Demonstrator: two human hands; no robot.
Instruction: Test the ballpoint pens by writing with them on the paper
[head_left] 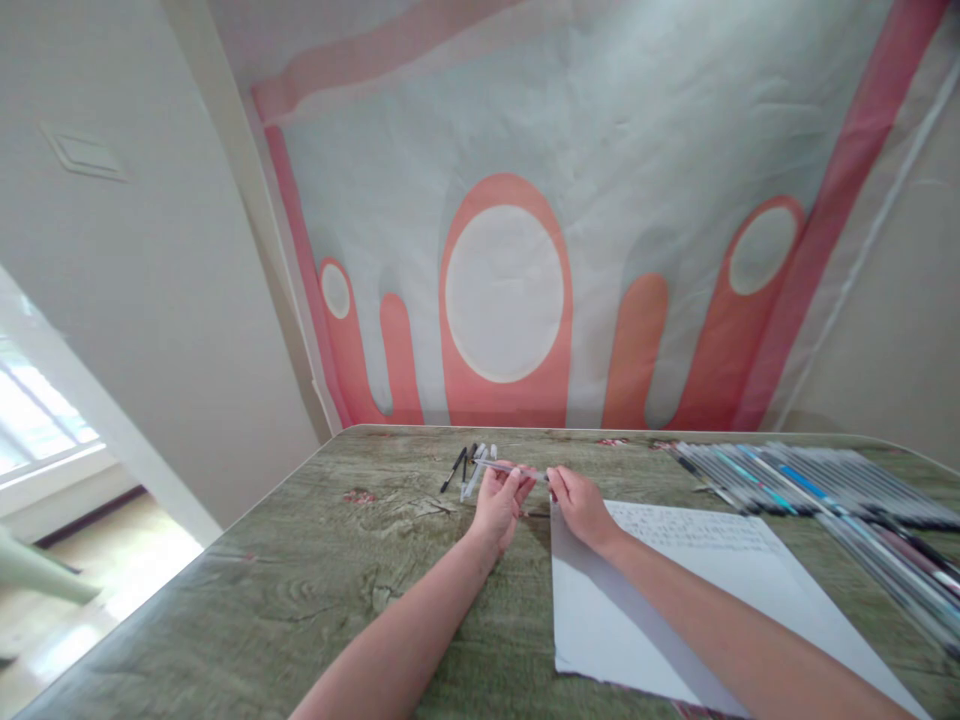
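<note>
The left hand (496,510) pinches a slim, clear-barrelled pen (531,474) along its barrel while the right hand (581,508) grips its right end, holding it just above the bench (300,600); both grips are best kept in line, so the barrel isn't bent. Loose pens (453,470) lie just beyond the left hand, a written-on paper sheet (600,635) under the right forearm, and many grey pens (862,485) farther right.

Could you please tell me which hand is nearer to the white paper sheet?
The right hand: in this view it overlaps the upper left corner of the white paper sheet. The left hand is farther off, left of the sheet's edge.
</note>
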